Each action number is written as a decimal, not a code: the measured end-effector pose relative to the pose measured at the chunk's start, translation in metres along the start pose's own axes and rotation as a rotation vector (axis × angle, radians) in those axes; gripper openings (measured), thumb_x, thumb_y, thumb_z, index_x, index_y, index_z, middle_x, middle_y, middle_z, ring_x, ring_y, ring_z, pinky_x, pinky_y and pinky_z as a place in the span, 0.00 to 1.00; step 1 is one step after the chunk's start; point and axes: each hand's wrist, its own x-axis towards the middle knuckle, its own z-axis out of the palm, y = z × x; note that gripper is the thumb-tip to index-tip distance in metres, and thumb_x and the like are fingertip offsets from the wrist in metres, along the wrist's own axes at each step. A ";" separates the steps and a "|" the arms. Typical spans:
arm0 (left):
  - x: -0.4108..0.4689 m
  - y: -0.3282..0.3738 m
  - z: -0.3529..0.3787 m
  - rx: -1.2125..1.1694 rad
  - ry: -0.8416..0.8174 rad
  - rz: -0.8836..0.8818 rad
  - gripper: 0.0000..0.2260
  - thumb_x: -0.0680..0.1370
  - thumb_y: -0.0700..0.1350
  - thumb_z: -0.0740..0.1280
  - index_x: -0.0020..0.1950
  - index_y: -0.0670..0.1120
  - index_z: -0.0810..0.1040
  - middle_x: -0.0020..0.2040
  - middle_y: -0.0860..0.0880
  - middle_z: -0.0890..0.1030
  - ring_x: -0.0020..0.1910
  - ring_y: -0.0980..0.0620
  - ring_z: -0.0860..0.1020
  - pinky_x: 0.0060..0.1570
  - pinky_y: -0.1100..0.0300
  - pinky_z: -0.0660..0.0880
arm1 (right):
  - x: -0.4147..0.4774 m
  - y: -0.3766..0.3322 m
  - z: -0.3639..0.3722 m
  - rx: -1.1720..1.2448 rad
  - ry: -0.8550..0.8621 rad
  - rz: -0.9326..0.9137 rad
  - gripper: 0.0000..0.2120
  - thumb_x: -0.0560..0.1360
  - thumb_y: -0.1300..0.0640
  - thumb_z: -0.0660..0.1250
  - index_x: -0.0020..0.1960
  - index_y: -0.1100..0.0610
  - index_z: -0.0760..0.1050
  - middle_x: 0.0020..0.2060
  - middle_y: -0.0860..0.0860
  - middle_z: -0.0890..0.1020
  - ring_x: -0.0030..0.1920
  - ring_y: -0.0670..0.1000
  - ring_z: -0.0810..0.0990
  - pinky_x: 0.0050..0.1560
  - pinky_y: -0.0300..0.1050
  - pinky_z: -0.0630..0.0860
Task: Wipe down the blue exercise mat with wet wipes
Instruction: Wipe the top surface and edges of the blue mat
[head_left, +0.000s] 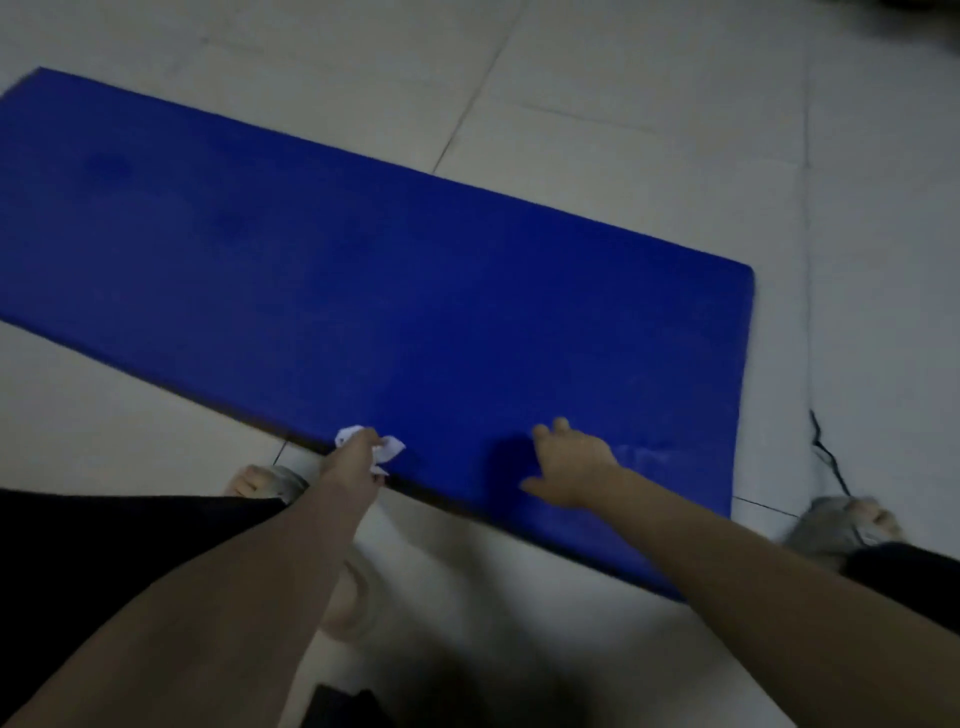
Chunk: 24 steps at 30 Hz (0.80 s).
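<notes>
Head view, dim light, some blur. I see the blue exercise mat (363, 270) lying flat on a pale tiled floor (623, 104), its long side running from upper left down to lower right, with one rounded corner visible at far right. The left end runs out of view. The person's left hand (353, 457) is at the mat's near edge, fingers curled round a crumpled white wet wipe (392, 448). Bits of the wipe stick out on both sides of the fist, and the wipe sits against the mat surface just inside the edge. The right hand (576, 467) is on the mat a little further along the same near edge, palm down, fingers straight and spread, thumb out toward the person, holding nothing. I cannot tell whether the palm presses flat or only the fingertips touch. Just beside that hand, on its right, there is a faint pale streaky patch (644, 452) on the blue. Both forearms are bare and reach in from the bottom of the view. Dark clothing covers the legs at lower left and lower right. The left foot (265, 480), in a grey sandal, is on the tiles beside the mat's near edge, and the right foot (841, 525), shod the same, is past the mat's right end. A thin black cable (828, 457) lies on the tiles near that right foot. A dark object (348, 706) at bottom centre is too blurred to identify.
</notes>
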 end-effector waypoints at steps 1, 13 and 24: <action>-0.008 0.011 0.009 -0.051 -0.054 0.003 0.05 0.82 0.40 0.63 0.57 0.43 0.73 0.63 0.42 0.77 0.57 0.44 0.80 0.55 0.50 0.76 | -0.003 -0.011 -0.009 0.023 0.037 -0.056 0.35 0.76 0.33 0.64 0.71 0.57 0.62 0.65 0.58 0.68 0.62 0.61 0.74 0.58 0.58 0.76; -0.143 0.125 0.122 -0.024 -0.214 0.013 0.10 0.82 0.40 0.66 0.62 0.40 0.72 0.58 0.41 0.74 0.64 0.47 0.75 0.63 0.56 0.76 | -0.063 0.032 -0.122 -0.175 0.536 0.093 0.26 0.79 0.58 0.64 0.74 0.57 0.61 0.65 0.57 0.73 0.61 0.61 0.75 0.57 0.57 0.73; -0.157 0.108 0.239 0.126 -0.495 0.261 0.21 0.81 0.39 0.61 0.75 0.44 0.67 0.74 0.44 0.70 0.66 0.42 0.74 0.33 0.67 0.75 | -0.098 0.136 -0.186 -0.392 0.486 0.229 0.20 0.82 0.57 0.62 0.72 0.55 0.64 0.57 0.53 0.78 0.47 0.54 0.80 0.45 0.50 0.77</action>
